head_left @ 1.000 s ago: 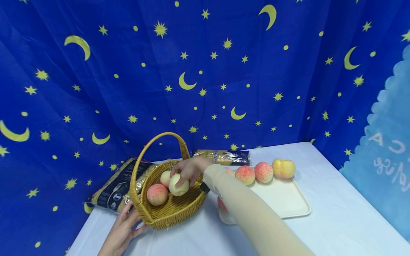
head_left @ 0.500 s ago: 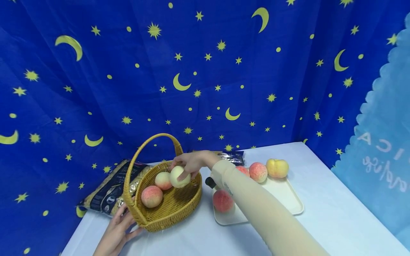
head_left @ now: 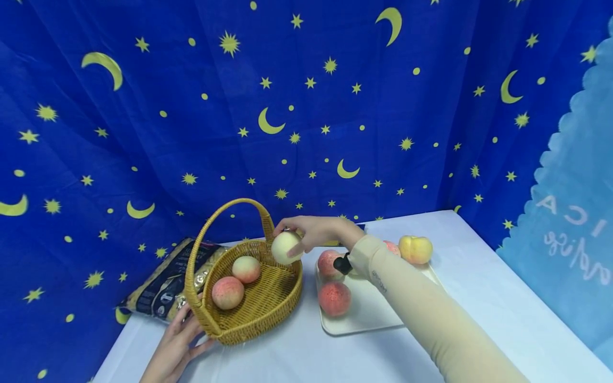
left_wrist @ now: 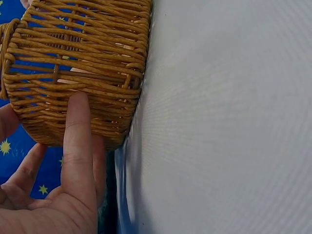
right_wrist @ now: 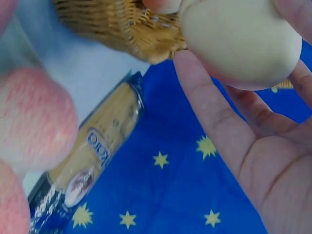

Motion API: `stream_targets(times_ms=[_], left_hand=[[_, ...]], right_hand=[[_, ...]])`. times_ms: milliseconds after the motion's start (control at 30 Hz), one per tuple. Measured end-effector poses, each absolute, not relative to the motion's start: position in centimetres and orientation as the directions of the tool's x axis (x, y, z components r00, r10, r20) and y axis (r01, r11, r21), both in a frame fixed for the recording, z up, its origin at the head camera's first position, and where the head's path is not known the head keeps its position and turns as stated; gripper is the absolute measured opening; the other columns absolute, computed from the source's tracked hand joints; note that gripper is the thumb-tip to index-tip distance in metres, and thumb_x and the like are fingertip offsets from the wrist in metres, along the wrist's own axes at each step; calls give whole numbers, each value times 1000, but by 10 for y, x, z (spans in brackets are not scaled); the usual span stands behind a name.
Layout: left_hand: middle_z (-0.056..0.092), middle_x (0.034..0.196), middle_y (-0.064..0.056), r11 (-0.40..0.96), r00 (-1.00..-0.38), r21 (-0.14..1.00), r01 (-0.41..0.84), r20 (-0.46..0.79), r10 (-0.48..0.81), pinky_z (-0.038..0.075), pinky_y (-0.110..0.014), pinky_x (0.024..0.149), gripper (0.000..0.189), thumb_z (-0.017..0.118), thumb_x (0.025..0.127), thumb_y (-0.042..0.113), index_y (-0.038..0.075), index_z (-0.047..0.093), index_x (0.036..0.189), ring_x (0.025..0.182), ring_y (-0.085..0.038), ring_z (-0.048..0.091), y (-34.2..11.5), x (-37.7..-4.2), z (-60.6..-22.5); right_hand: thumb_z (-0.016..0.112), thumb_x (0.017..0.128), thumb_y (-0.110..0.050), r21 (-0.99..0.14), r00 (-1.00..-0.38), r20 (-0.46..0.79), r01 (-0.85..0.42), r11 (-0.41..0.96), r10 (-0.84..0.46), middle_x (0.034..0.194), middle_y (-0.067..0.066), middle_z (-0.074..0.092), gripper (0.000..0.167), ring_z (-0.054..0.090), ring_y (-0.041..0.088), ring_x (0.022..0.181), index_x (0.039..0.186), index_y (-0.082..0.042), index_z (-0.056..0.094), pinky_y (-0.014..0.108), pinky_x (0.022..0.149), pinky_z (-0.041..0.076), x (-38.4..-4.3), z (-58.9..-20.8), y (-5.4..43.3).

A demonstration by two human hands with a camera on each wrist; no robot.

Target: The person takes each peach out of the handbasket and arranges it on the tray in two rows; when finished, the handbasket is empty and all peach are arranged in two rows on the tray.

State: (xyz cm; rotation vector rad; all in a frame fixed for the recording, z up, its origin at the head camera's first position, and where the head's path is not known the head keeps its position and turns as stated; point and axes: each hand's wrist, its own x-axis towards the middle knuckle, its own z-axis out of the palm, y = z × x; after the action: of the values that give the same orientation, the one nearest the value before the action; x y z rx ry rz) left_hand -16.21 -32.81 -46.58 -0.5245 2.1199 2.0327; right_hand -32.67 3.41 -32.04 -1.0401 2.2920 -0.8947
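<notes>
My right hand [head_left: 313, 231] grips a pale peach [head_left: 286, 248] above the right inner side of a wicker basket [head_left: 249, 332]. Up close in the right wrist view, fingers curve around this peach [right_wrist: 239, 41], which is whitish with a faint pink underside. Two pink-and-cream peaches, one at the front left [head_left: 228, 293] and one behind it [head_left: 246, 269], lie inside the basket. My left hand [head_left: 174, 346] touches the basket's left outer side near the handle base. Its extended fingers [left_wrist: 78, 146] rest against the weave in the left wrist view.
Right of the basket, a white tray [head_left: 369, 311] bears several peaches, including a red one [head_left: 335, 299] at its near left and a yellow one [head_left: 415, 249] at its far corner. A dark pasta bag [head_left: 153, 290] lies behind the basket's left. A slim pasta pack [right_wrist: 97, 141] lies at the back.
My right hand has lifted the pale peach up and to the right, away from the two others in the basket. My left hand stays on the basket. The view shifted slightly.
</notes>
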Motion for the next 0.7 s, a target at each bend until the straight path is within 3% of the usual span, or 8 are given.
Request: stream_targets(times_ms=[67,267,500,700], left_hand=[[37,169,-20,15,-926,934,-356,-350,-143,62,-58,103,80,57,113,35,25,8,174,119,-12,65,-328,-162,-466],[33,172,-18,14,-932,941,-339,-334,-143,61,-59,105,80,59,112,37,29,10,174,122,-13,64,-327,-160,-467],[52,151,6,-12,-939,950,-313,-311,-145,61,-55,106,78,62,110,38,29,17,173,117,-9,67,-328,-156,-469],[57,147,10,-12,-943,953,-304,-303,-136,61,-56,106,77,61,111,36,29,16,173,116,-7,66,-327,-156,-469]], right_hand=[[82,98,-26,-695,-612,-104,-519,497,-784,147,2,60,56,60,24,126,148,-27,58,34,93,61,-326,-320,42],[82,97,-28,-644,-626,-20,-589,489,-780,151,4,59,65,56,26,134,155,-19,55,43,109,54,-322,-322,67],[84,94,-26,-647,-660,34,-587,487,-750,145,5,60,64,60,26,125,152,-22,57,43,105,56,-313,-326,97],[84,94,-24,-663,-655,83,-598,449,-751,144,8,61,62,63,26,122,150,-19,57,45,103,59,-306,-331,117]])
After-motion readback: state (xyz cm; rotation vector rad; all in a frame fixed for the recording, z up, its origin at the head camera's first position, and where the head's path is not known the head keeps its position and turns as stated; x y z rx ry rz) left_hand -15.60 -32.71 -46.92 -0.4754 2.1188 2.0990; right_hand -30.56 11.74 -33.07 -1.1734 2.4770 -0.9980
